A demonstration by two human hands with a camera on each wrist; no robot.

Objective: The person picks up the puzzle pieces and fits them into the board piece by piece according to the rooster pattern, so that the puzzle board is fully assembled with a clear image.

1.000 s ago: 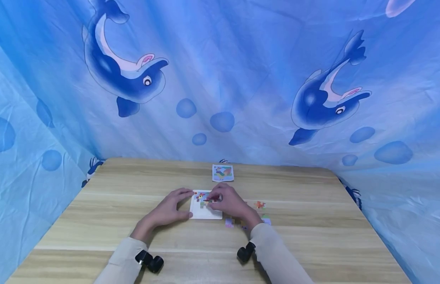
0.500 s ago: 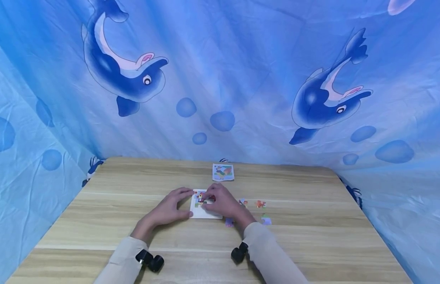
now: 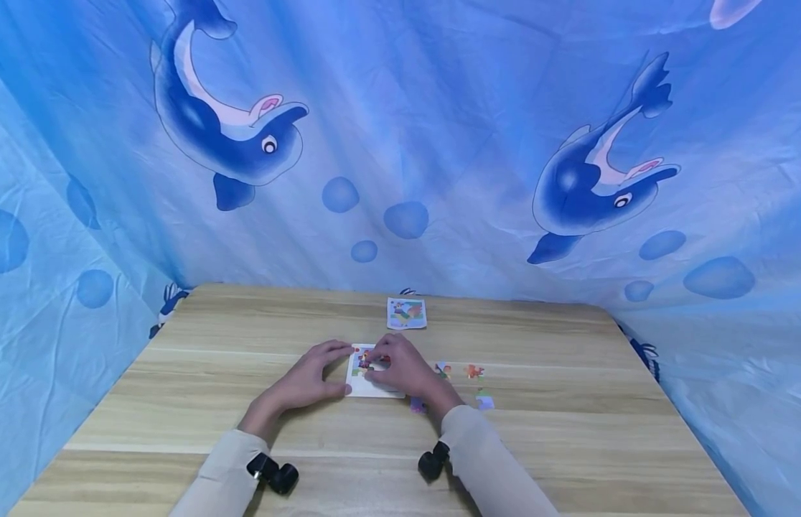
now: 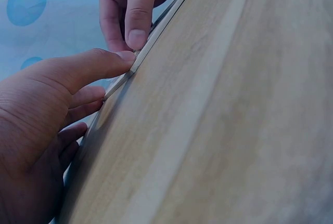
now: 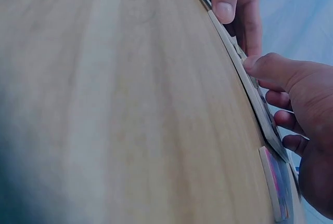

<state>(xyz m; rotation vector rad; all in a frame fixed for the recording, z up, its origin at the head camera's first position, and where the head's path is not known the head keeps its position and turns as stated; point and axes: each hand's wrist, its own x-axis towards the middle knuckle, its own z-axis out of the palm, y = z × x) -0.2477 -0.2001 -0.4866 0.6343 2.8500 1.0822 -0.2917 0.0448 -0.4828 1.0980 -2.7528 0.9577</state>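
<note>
A small white puzzle board (image 3: 368,389), partly filled with colourful picture pieces, lies flat on the wooden table. My left hand (image 3: 308,377) holds its left side, thumb at the near corner and fingertips at the far one. Over the board's middle, my right hand (image 3: 403,366) pinches a puzzle piece (image 5: 240,52) between thumb and fingers, low against the filled part; the fingers hide most of that piece. In the left wrist view the left thumb (image 4: 106,67) touches the board's edge, close to the right hand's fingertips.
Several loose puzzle pieces lie right of the board, among them an orange one (image 3: 474,371) and a lilac and green one (image 3: 484,400). A picture card (image 3: 405,314) lies behind the board. A blue dolphin curtain (image 3: 400,143) hangs beyond the table (image 3: 555,445).
My right hand has moved slightly left and lower over the board with the puzzle piece, uncovering loose pieces on the right. My left hand stays in place.
</note>
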